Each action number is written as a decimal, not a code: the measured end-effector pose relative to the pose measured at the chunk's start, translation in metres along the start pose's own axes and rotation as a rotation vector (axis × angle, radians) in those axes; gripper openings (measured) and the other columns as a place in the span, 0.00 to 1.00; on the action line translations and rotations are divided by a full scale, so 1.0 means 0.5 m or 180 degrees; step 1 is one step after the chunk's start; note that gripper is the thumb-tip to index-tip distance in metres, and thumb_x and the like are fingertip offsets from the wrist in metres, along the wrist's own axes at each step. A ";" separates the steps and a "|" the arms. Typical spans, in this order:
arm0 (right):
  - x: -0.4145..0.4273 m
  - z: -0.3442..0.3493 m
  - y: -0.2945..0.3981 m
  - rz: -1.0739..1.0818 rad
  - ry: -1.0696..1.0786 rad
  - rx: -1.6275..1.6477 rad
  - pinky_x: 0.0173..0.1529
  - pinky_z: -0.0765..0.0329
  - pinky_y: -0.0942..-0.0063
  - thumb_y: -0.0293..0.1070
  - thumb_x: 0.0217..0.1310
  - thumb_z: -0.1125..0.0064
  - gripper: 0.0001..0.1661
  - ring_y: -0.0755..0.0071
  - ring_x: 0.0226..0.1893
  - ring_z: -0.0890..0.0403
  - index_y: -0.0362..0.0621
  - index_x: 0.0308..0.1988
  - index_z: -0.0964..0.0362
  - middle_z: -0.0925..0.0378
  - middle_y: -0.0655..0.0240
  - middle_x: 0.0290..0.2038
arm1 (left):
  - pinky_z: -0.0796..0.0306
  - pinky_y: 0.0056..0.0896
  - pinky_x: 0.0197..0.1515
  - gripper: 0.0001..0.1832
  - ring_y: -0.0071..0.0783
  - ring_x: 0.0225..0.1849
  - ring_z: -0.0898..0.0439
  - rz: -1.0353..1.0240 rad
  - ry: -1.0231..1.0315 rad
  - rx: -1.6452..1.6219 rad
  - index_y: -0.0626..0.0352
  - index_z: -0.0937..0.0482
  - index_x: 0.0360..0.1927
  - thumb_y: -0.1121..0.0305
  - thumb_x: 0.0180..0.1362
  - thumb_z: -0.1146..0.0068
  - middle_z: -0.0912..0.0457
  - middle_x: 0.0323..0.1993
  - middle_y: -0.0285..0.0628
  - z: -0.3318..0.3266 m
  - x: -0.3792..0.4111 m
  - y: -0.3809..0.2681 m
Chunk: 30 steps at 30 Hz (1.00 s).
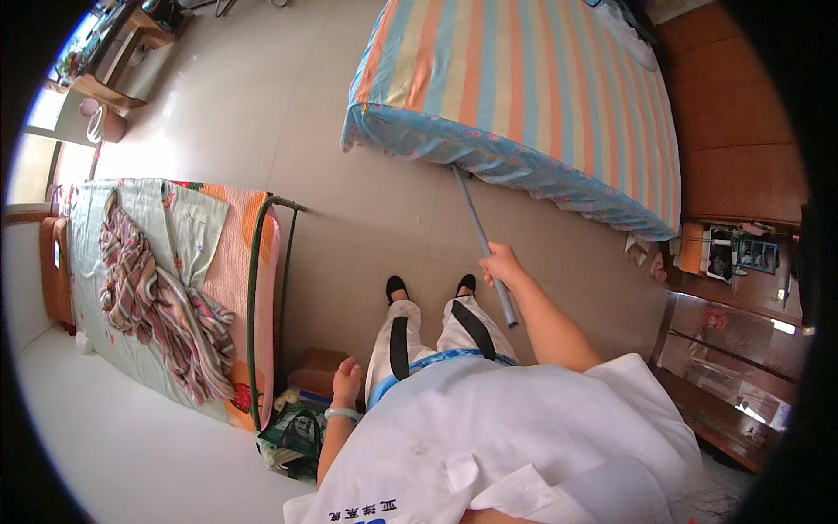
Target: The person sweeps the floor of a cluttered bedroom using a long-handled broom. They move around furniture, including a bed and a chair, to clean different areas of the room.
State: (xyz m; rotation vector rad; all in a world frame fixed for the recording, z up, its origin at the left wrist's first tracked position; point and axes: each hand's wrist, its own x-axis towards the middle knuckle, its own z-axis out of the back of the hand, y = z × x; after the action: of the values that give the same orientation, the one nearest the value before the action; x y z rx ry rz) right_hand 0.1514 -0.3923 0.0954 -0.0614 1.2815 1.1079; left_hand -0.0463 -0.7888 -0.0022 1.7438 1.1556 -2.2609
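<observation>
My right hand (503, 263) is closed around a long grey pole (473, 208), perhaps the handle of a cleaning tool. The pole slants away from me, with its near end behind my hand. Its far end meets the hem of a blue frilled bed skirt (425, 141), and whatever lies beyond is hidden under the bed. A striped bedsheet (517, 72) covers that bed. Low at my left side hangs my left hand (347, 382), fingers loosely curled, with nothing seen in it. A pale bangle (343, 414) circles that wrist.
Another bed (239, 223) with a dark metal end rail (255, 288) stands at left, a crumpled striped cloth (157, 314) on it. Bags (294, 426) sit beside my left arm. Glass-fronted wooden cabinet (727, 354) lines the right. A waste bin (108, 126) stands far left on the tiled floor (327, 255).
</observation>
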 end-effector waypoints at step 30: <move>-0.326 0.271 -0.492 -0.0765 -0.0617 0.1002 0.13 0.36 0.73 0.23 0.49 0.50 0.06 0.76 0.08 0.35 0.36 0.32 0.34 0.36 0.68 0.13 | 0.31 0.25 0.39 0.17 0.27 0.34 0.24 -0.0730 0.0057 0.1845 0.62 0.29 0.47 0.68 0.54 0.52 0.22 0.35 0.44 -0.019 -0.103 0.040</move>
State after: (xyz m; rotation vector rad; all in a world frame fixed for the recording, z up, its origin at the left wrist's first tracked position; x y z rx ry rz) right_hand 0.4364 -0.5406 0.1425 0.1227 1.2237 0.6813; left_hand -0.0109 -0.8170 0.0307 1.8770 0.7778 -2.9496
